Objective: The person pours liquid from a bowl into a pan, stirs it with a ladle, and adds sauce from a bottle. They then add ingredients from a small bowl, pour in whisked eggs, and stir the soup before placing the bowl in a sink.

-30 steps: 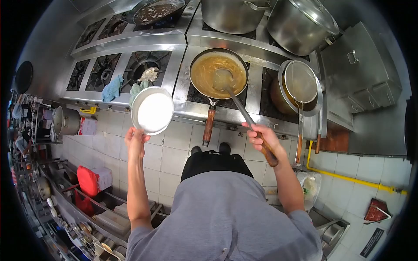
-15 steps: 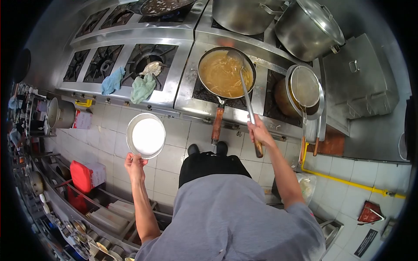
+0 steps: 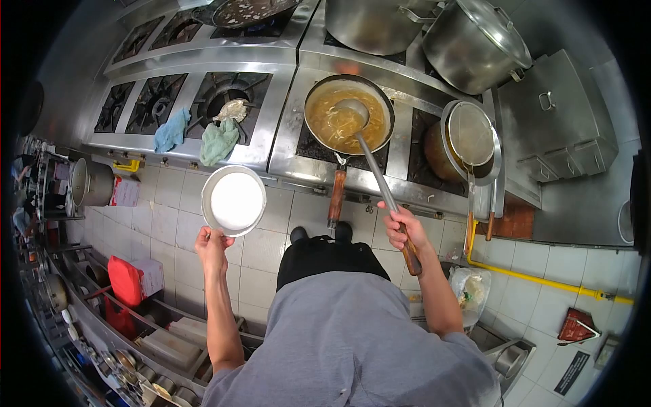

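Note:
My left hand [image 3: 213, 241] grips the rim of a round metal container [image 3: 234, 199] with white contents, held over the floor in front of the stove. My right hand [image 3: 404, 229] is closed around the wooden handle of a long metal ladle [image 3: 375, 167]. The ladle's bowl rests in the brown sauce with pale strips inside a frying pan [image 3: 349, 114] on a burner. The pan's wooden handle [image 3: 336, 197] points toward me, and neither hand touches it.
Two cloths, one blue [image 3: 172, 131] and one green [image 3: 219, 142], lie at the stove's front edge. A strainer [image 3: 471, 133] rests over a pot at the right. Large pots [image 3: 477, 45] stand behind. A yellow pipe [image 3: 542, 279] runs low at the right.
The ladle's bowl has moved from the pan's upper right toward its middle, and my right hand has come closer to me. The white-filled container has shifted slightly right and up.

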The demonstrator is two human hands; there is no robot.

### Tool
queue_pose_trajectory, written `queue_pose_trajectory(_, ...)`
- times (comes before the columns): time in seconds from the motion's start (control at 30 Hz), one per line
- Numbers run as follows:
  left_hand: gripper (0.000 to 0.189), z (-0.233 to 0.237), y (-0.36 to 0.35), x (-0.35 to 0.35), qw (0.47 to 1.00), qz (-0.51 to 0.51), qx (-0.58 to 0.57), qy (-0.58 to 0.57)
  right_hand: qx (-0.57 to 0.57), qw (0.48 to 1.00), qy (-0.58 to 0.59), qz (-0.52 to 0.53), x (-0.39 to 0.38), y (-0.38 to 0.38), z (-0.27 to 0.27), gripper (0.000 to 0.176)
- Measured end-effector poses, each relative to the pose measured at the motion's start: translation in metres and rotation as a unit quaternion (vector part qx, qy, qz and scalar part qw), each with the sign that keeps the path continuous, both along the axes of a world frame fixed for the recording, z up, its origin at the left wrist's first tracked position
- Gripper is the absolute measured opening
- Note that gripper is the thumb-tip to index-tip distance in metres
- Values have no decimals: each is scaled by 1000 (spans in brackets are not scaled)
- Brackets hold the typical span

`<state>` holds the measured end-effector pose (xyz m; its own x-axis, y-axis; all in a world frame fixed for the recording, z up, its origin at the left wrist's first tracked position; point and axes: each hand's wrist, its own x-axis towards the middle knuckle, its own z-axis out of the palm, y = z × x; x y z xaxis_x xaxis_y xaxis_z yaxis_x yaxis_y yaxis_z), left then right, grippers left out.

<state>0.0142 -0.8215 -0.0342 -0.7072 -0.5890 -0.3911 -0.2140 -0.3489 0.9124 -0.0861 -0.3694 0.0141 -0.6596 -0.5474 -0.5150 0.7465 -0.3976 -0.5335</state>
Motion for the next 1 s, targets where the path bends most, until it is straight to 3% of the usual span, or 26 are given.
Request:
queue_pose_trajectory(0.3, 12, 31, 28, -73, 999, -48, -15, 7, 137, 987, 82, -10, 7, 10, 33, 34)
queue_pose_trajectory(0.57, 13, 56, 47, -141, 993, -109, -33, 43, 220, 969, 112, 4, -3, 19, 24, 35)
queue_pose_trajectory(0.77, 15, 75, 62, -187, 989, -135, -30, 46, 413, 895, 152, 80, -21, 15, 12, 34)
queue_pose_trajectory(0.87, 15, 86, 70, -209, 990, -134, -32, 41, 402, 902, 121, 102, -14, 14, 17, 34)
queue_pose_trajectory(0.93, 15, 88, 73, -223, 988, -139, -38, 52, 223, 973, 12, 51, -14, 13, 32, 35)
queue_pose_trajectory(1.0, 16, 94, 77, -235, 986, -147, -39, 67, 70, 995, -64, 5, -21, 18, 31, 37)
